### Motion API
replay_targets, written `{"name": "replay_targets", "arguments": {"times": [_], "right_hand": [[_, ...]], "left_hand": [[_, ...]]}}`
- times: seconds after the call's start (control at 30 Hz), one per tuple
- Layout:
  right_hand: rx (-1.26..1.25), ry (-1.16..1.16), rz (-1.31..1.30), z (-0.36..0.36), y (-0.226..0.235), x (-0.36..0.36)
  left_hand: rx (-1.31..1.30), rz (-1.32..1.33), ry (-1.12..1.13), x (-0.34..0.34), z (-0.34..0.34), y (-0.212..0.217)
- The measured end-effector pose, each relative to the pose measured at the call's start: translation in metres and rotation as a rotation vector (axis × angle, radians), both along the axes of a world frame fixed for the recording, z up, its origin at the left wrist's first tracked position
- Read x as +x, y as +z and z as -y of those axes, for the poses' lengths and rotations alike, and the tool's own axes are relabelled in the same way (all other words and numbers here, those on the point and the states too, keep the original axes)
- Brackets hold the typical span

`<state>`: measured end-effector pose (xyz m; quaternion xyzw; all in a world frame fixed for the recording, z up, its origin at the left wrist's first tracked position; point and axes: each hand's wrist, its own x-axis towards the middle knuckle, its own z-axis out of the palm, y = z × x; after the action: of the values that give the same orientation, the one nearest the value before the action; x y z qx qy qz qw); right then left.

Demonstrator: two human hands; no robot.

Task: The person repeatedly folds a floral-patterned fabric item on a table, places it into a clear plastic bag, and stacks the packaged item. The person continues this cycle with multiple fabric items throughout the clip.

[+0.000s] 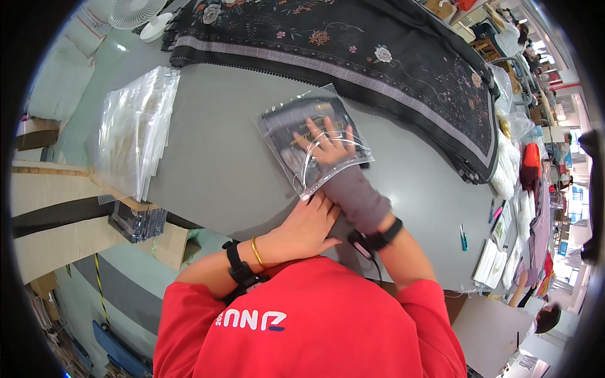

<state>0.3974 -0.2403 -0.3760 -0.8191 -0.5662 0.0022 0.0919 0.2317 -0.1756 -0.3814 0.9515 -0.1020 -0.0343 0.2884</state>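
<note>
A clear plastic bag [287, 142] with a folded dark cloth inside lies on the grey table in front of me. My right hand [329, 143] presses flat on top of it, fingers spread and slightly blurred. A grey-purple sleeve covers that wrist. My left hand [311, 225] rests at the bag's near edge, beneath the right wrist. Its fingers stretch forward with the thumb apart; the fingertips are partly hidden. No grip on the bag shows there. Beyond the bag spreads a black floral cloth [378, 88] with a patterned border.
A stack of clear plastic bags [135, 126] lies at the table's left edge, above packed dark bundles [138, 222]. Small green-handled snips [464, 238] lie on the right. White packets [490, 261] sit farther right. A fan [135, 12] stands far left; people work at the right.
</note>
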Motion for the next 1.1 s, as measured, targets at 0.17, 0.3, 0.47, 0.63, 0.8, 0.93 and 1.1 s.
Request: {"name": "replay_targets", "arguments": {"times": [0.17,0.3,0.47,0.63,0.8,0.93,1.1], "right_hand": [[0.032,0.085,-0.031,0.0,-0.002,0.002],[-0.024,0.192,-0.085,0.017,0.0,0.006],[-0.053,0.272,0.062,0.005,-0.008,0.013],[0.04,0.208,0.0,0.013,-0.026,-0.008],[0.015,0.121,0.059,0.023,-0.02,-0.029],[-0.187,0.117,-0.183,0.055,0.022,-0.062],[-0.142,0.019,-0.344,0.111,0.057,-0.05]], "left_hand": [[0.06,0.091,0.002,-0.003,-0.005,0.01],[0.041,0.089,-0.071,-0.005,-0.006,0.006],[0.074,0.187,-0.099,-0.011,-0.012,0.022],[-0.392,-0.121,-0.274,0.007,-0.063,0.068],[0.03,0.387,-0.116,0.096,-0.125,0.027],[0.186,0.375,-0.18,0.098,-0.136,-0.016],[0.224,0.378,-0.136,0.095,-0.125,-0.009]]}}
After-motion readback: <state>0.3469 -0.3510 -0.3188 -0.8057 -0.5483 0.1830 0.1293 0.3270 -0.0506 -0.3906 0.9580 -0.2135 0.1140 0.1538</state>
